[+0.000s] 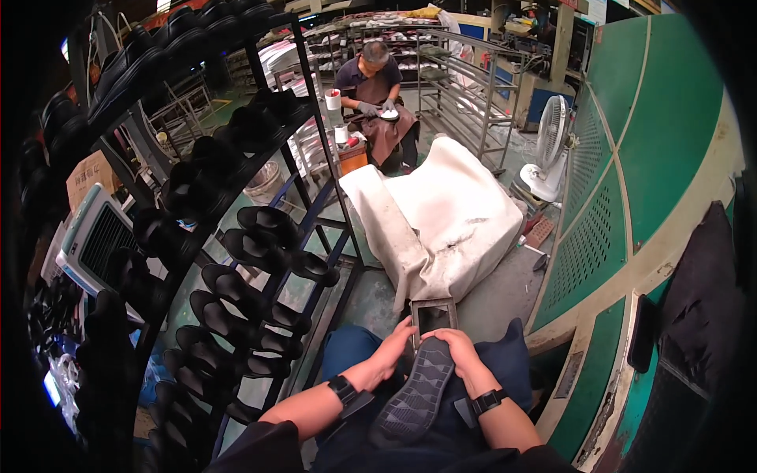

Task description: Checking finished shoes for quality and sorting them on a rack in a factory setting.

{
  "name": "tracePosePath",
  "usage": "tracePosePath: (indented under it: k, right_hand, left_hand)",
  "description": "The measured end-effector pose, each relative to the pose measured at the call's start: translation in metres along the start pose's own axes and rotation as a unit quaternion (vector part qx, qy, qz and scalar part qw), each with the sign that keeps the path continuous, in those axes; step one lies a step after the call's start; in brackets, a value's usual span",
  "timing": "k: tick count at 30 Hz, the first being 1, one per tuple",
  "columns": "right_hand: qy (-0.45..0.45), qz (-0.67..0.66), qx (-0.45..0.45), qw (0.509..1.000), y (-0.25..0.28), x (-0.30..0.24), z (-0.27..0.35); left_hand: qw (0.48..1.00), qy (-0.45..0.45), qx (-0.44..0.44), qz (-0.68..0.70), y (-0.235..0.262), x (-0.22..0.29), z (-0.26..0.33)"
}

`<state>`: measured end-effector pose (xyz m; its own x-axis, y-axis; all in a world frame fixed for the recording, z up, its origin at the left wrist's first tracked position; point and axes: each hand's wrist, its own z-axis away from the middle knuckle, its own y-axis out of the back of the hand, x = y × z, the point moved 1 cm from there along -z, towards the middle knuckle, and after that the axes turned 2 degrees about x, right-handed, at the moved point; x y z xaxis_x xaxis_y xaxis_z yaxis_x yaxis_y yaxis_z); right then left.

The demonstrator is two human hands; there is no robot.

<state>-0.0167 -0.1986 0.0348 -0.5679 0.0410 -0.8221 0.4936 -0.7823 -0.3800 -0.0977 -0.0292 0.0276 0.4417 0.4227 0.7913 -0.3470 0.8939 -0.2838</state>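
A dark shoe (414, 394) lies over my lap, its grey patterned sole facing up and one end pointing away from me. My right hand (453, 348) is closed around the far end, with fingers bent over the edge of the sole. On the shoe's left side, my left hand (392, 351) is closed at its far part; some of those fingers are hidden. Just beyond both hands stands a small metal frame (452, 309) with a dark opening, and the left fingertips come close to its left edge. The shoe's upper is hidden underneath.
A black rack (327, 223) full of black shoes (214, 314) rises at my left. Ahead, a whitish cloth (449, 209) covers a bulky block. A gloved person (378, 102) sits beyond it. A white fan (550, 150) and green panels (611, 213) stand at the right.
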Motion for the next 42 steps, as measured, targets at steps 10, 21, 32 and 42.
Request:
tracePosePath:
  k: [10, 21, 32, 42]
  right_hand:
    - [0.083, -0.001, 0.092, 0.992, -0.017, 0.012, 0.017]
    - [0.156, 0.061, 0.068, 0.984, -0.061, -0.007, 0.05]
    - [0.089, -0.032, 0.121, 0.988, -0.047, -0.026, 0.032]
    - [-0.001, -0.217, 0.17, 0.961, 0.013, -0.002, -0.019]
  left_hand:
    - [0.974, 0.129, -0.037, 0.184, -0.036, -0.017, -0.014]
    - [0.974, 0.067, -0.053, 0.208, -0.026, -0.01, 0.031]
    - [0.964, -0.162, -0.201, 0.069, -0.017, 0.001, 0.028]
    - [0.878, -0.453, -0.153, 0.003, -0.02, -0.004, 0.062]
